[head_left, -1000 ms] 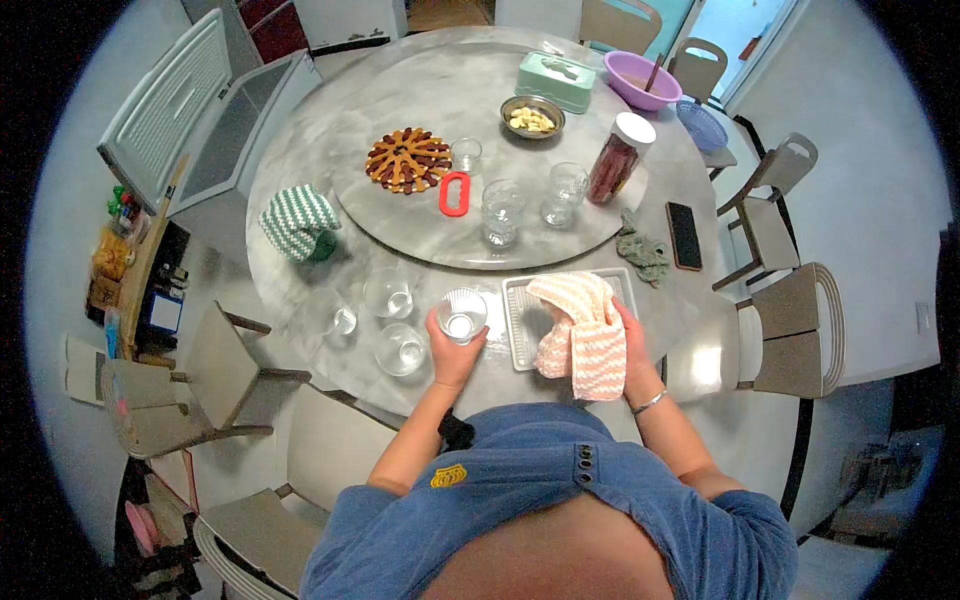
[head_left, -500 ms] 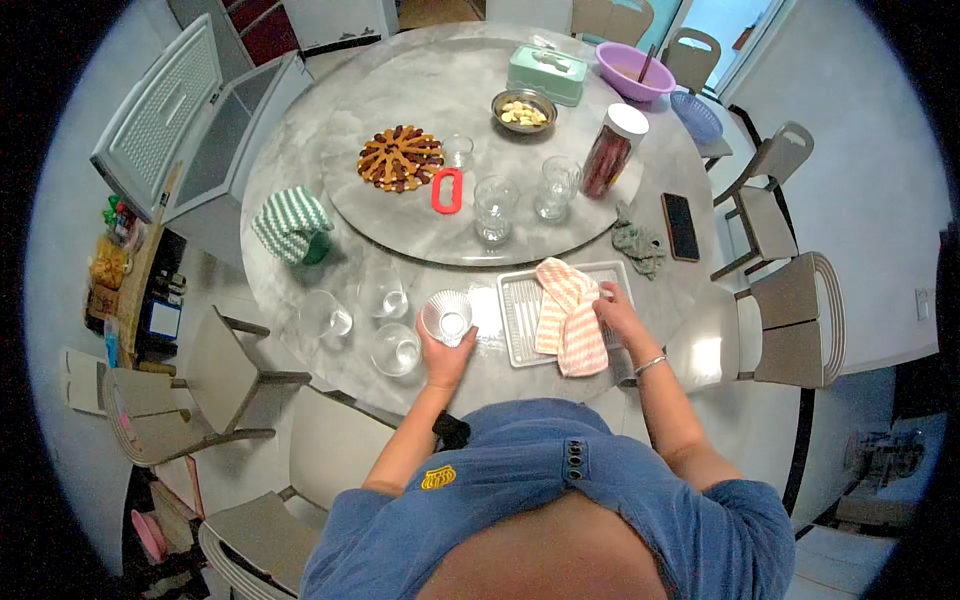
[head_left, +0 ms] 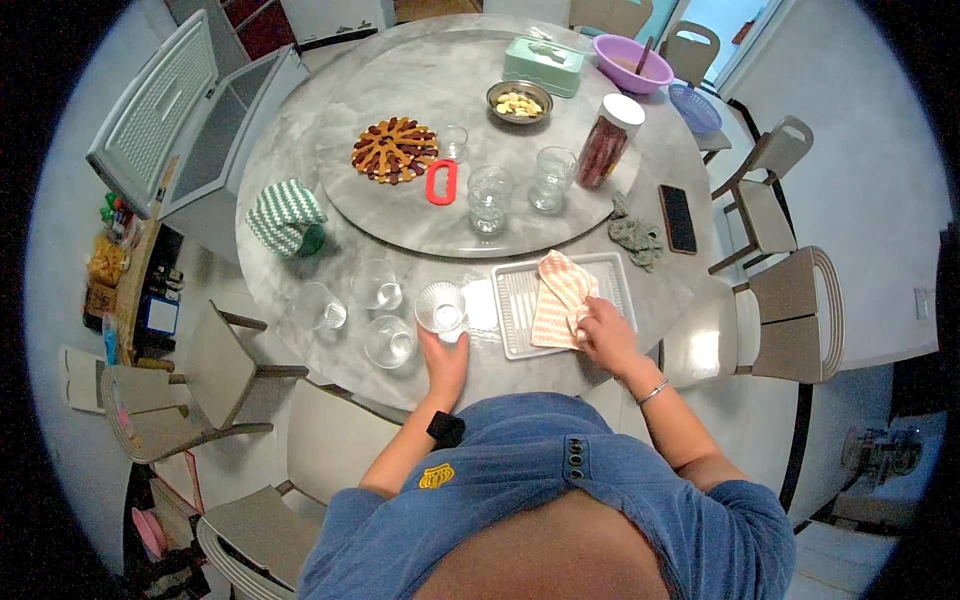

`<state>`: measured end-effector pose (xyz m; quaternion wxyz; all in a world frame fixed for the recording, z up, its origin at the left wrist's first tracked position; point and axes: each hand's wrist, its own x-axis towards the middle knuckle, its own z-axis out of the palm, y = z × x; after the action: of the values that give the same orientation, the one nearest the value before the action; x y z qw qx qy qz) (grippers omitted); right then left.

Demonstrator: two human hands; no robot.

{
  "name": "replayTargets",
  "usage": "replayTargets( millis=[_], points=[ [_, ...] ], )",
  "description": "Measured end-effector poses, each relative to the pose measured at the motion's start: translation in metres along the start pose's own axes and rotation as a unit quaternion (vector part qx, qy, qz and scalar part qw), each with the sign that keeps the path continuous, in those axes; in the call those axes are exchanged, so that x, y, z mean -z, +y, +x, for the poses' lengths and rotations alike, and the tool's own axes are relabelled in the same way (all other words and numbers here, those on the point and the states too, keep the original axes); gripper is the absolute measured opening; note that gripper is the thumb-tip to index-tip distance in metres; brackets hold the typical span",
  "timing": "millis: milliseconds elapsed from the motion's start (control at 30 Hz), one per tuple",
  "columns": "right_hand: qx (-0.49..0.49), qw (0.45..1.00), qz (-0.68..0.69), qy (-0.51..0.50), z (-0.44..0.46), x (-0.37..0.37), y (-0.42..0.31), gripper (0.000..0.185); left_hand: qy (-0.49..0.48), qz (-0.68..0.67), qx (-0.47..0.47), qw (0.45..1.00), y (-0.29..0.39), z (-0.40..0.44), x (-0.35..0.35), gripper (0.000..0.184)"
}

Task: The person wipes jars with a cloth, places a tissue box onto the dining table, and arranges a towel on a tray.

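My left hand (head_left: 446,362) is closed round the base of a ribbed clear glass (head_left: 441,306) at the table's near side. Just left of it stand more clear glasses, one (head_left: 390,343) close by and another (head_left: 377,287) behind. My right hand (head_left: 606,338) grips the lower right part of an orange-and-white striped cloth (head_left: 563,300). That cloth lies bunched over a white ribbed tray (head_left: 515,320), and the fingertips are partly hidden in its folds.
Behind the tray rises a round turntable (head_left: 400,225) bearing glasses, a brown trivet (head_left: 394,150), a red handle-shaped piece (head_left: 441,182) and a jar (head_left: 610,143). A green striped cloth (head_left: 285,218) sits left; a phone (head_left: 677,219) and grey-green cloth (head_left: 635,235) lie right.
My right hand has shifted left and down, and the striped cloth's lower end is now folded up inside the tray. My left hand stays on the glass.
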<state>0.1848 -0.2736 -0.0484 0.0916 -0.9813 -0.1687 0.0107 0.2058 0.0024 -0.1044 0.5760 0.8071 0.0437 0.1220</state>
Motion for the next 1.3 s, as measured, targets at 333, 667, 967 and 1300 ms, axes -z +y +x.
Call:
replayTargets(
  millis=[333,667,967,1300],
  points=[
    [-0.313,0.746,0.554,0.195,-0.002,0.010,0.041,0.025,-0.289,0.086,0.036,0.953,0.029,-0.032,0.030,0.017],
    [-0.181,0.980,0.035,0.072,-0.026,0.015,0.034,0.046,-0.403,0.098,-0.304,0.858,0.056,0.001,-0.052,0.021],
    [-0.071,0.997,-0.009,-0.038,-0.037,0.021,0.040,0.048,-0.476,0.168,-0.310,0.806,0.049,0.027,-0.078,0.018],
    [-0.213,0.917,0.281,0.188,-0.014,0.017,0.068,0.025,-0.495,0.188,-0.330,0.781,0.037,0.027,-0.084,0.019]
  ],
)
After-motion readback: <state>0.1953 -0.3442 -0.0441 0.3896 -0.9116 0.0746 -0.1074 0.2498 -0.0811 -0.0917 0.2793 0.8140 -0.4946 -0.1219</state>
